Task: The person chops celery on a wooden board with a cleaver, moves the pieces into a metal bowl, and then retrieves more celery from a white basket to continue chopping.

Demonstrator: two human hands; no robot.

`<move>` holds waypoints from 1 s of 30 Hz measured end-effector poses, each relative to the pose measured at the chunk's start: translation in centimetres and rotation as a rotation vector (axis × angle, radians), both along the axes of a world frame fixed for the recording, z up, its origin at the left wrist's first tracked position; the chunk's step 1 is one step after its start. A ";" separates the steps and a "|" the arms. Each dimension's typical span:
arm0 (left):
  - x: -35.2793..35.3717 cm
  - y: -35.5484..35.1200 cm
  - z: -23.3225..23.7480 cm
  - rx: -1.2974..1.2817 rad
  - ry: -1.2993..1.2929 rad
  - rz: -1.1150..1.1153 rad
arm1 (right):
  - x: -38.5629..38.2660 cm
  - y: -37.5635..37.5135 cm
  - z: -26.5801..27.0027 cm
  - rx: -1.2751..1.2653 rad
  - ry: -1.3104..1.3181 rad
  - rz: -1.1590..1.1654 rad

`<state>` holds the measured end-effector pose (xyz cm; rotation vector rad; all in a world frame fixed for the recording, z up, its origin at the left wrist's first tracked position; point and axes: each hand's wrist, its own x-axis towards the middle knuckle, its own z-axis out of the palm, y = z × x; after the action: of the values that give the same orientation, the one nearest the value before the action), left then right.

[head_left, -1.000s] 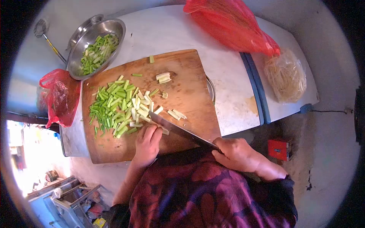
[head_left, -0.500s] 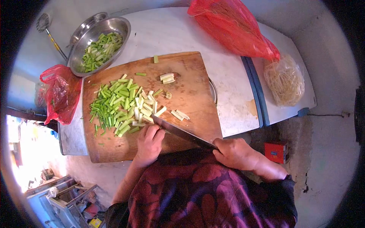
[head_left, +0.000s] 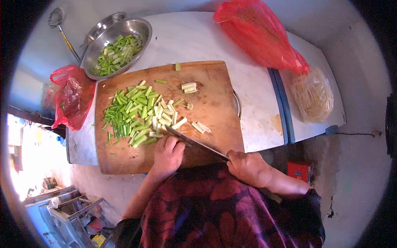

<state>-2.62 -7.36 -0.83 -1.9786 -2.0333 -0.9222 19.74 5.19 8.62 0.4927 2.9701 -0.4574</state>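
My right hand (head_left: pixel 250 168) is wrapped round the handle of a kitchen knife (head_left: pixel 198 144), its blade pointing left and slanting across the near part of the wooden cutting board (head_left: pixel 211 87). Close to the blade's tip, my left hand (head_left: pixel 168 156) has its fingers curled down on a celery piece (head_left: pixel 187 144), mostly hidden by the hand and blade. A pile of cut celery (head_left: pixel 142 105) covers the left half of the board, green at the left and paler near the knife. Pale stalk pieces (head_left: pixel 201 127) lie beyond the blade, with a short bundle (head_left: pixel 189 87) farther back.
A steel bowl (head_left: pixel 147 43) of cut celery stands back left, near a red plastic bag (head_left: pixel 74 97). On the white table (head_left: pixel 260 111) are a large red bag (head_left: pixel 258 35) and a clear bag of pale strands (head_left: pixel 313 97). A red box (head_left: pixel 298 170) sits below right.
The view has shifted slightly, so the board and bowl appear farther right. My right hand and the knife handle have moved a little left, towards my left hand, which stays by the blade tip.
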 end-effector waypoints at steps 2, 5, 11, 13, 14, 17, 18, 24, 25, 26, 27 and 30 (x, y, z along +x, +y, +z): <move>0.0 -0.1 0.2 -0.004 0.033 0.041 | 0.4 0.6 -0.4 -0.175 0.084 -0.104; -1.0 0.4 1.1 -0.058 0.106 0.234 | 1.5 1.5 -0.7 -0.358 0.180 -0.277; -2.9 5.8 5.2 0.051 0.036 0.299 | 3.5 3.4 1.2 -0.601 0.233 -0.605; -4.1 9.7 5.2 -0.032 -0.098 0.238 | 4.2 3.9 0.8 -0.615 0.247 -0.644; -4.7 11.8 5.0 -0.078 -0.083 0.247 | 4.5 3.9 0.6 -0.588 0.252 -0.639; -6.2 16.1 4.0 -0.301 -0.046 0.186 | 5.4 3.9 0.2 -0.537 0.244 -0.623; -6.7 17.1 3.7 -0.390 -0.035 0.150 | 5.8 3.9 0.2 -0.543 0.227 -0.617; -7.2 18.3 4.3 -0.681 0.169 0.038 | 6.7 3.8 0.0 -0.499 0.202 -0.597; -7.2 18.0 4.2 -0.618 0.156 0.040 | 6.6 3.9 0.0 -0.482 0.213 -0.579; -7.3 17.6 4.1 -0.556 0.143 0.044 | 6.6 4.0 0.1 -0.466 0.223 -0.559; -7.2 17.0 4.0 -0.493 0.127 0.051 | 6.6 4.0 0.1 -0.458 0.236 -0.562; -4.7 13.7 8.7 -0.421 0.093 0.148 | 6.4 3.9 0.0 -0.454 0.258 -0.549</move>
<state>-7.30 6.31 7.90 -1.9726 -2.4329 -0.3851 26.19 9.12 8.62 1.2671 2.7695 -1.2887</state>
